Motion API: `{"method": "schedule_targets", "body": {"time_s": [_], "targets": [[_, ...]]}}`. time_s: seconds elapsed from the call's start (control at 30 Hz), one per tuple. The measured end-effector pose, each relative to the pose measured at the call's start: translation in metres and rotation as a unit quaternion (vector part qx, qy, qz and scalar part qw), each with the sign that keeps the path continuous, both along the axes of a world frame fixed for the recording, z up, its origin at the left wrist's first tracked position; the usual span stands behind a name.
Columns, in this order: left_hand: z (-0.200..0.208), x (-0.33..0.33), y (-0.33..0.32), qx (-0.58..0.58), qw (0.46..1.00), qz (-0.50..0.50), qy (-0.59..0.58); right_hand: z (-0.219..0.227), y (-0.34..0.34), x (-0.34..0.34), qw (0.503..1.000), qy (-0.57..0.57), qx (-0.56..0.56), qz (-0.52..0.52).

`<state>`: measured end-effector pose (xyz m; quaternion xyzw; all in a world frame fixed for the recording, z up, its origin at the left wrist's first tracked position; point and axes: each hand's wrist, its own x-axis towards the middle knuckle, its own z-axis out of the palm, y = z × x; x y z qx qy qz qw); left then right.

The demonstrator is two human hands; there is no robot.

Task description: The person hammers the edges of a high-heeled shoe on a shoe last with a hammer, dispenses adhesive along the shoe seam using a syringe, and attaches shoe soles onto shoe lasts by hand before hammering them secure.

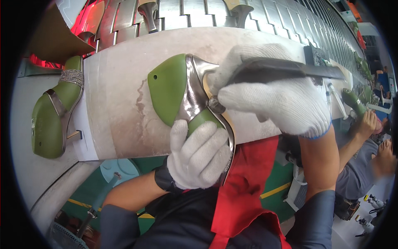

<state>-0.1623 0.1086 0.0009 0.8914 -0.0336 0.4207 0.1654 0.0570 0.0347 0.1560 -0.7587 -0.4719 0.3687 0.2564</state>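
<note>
A green shoe last (168, 85) lies on its side on the pale worktable, with shiny bronze straps (194, 89) wrapped across it and a dark-edged sole along its right side. My left hand (199, 153), in a white knit glove, is closed around the lower part of the last. In my gloved right hand (273, 95) is a dark hand tool (269, 68), gripped in a fist. Its rounded, hammer-like end (216, 104) meets the strap at the sole's edge. My fingers hide much of the tool, so its exact kind is unclear.
Left of the worktable (124, 74) lies another strapped green last (58, 112). A slatted metal conveyor (178, 14) runs behind, carrying more pieces. A black block (317, 56) sits at the table's right end. At the right, a co-worker's hand (367, 124) touches a green last (352, 101). Lower left stands a light-blue stool (120, 168).
</note>
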Motion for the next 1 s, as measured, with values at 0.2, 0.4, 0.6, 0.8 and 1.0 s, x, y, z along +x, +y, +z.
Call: {"method": "schedule_targets", "body": {"time_s": [0.2,0.4,0.6,0.8,1.0], "targets": [[-0.016,-0.004,0.005,0.036,0.999,0.003,-0.02,-0.007,-0.022,-0.013,0.984,0.101,-0.035,-0.139],[-0.014,-0.003,0.006,0.006,1.0,-0.014,-0.015,-0.009,-0.094,-0.069,0.938,0.1,0.216,-0.251],[0.001,-0.004,0.009,-0.008,1.0,-0.026,0.01,-0.029,-0.106,-0.125,0.902,0.135,0.307,-0.27],[-0.017,0.002,0.008,-0.026,0.997,-0.002,-0.066,-0.018,-0.071,-0.099,0.935,0.074,0.271,-0.216],[-0.009,-0.002,0.005,-0.033,0.999,-0.007,-0.031,-0.015,-0.103,-0.124,0.866,0.171,0.344,-0.321]]}}
